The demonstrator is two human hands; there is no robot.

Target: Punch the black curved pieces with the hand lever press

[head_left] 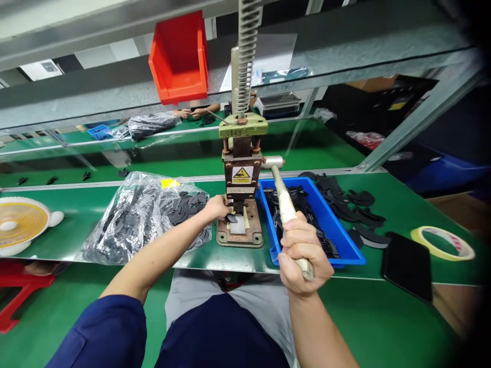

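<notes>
A hand-operated lever press (240, 145) with a tall spring and a warning label stands on the green bench. My right hand (305, 255) is wrapped round its pale lever handle (284, 199), which slants down toward me. At the press base, my left hand (218, 208) pinches a small black plastic part (231, 218) beneath the press head; its far end is hidden. Left of the press, a clear plastic bag (130, 220) spills curved black pieces (190, 207). Close on the right sits a blue tray (351, 250) of thin black parts (295, 204).
Loose curved black pieces (337, 199), a black phone (407, 263) and a tape roll (441, 250) lie at right. A fan (23, 225) stands far left. A red bin (178, 56) hangs overhead. Another person's hands (190, 112) work beyond the shelf.
</notes>
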